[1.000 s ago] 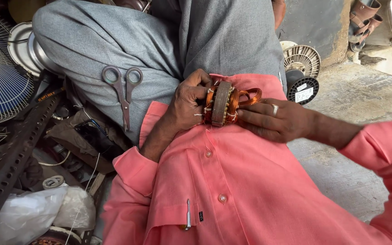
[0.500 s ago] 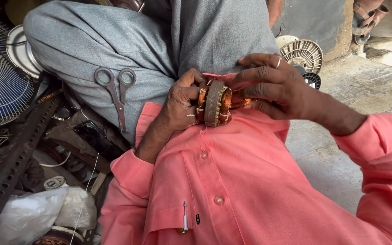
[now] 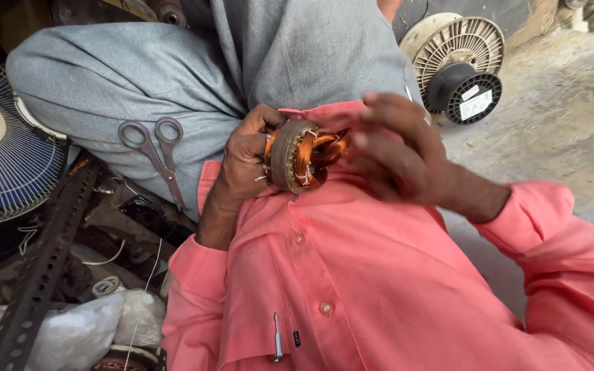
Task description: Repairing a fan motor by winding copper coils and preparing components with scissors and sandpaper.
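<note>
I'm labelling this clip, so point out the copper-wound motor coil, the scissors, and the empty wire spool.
motor coil (image 3: 297, 156), head view, on its grey metal ring.
scissors (image 3: 151, 143), head view, near the pivot.
wire spool (image 3: 459, 47), head view, on its ribbed pale flange.

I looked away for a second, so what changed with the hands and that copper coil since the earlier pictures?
The right hand let go of the copper-wound coil, lifted over it, and now hovers blurred just to its right. The left hand kept its grip on the coil against the pink shirt. The scissors stayed on the grey trouser leg.

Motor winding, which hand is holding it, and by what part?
The left hand holds the copper motor winding by its outer rim; the right hand is blurred beside it.
</note>
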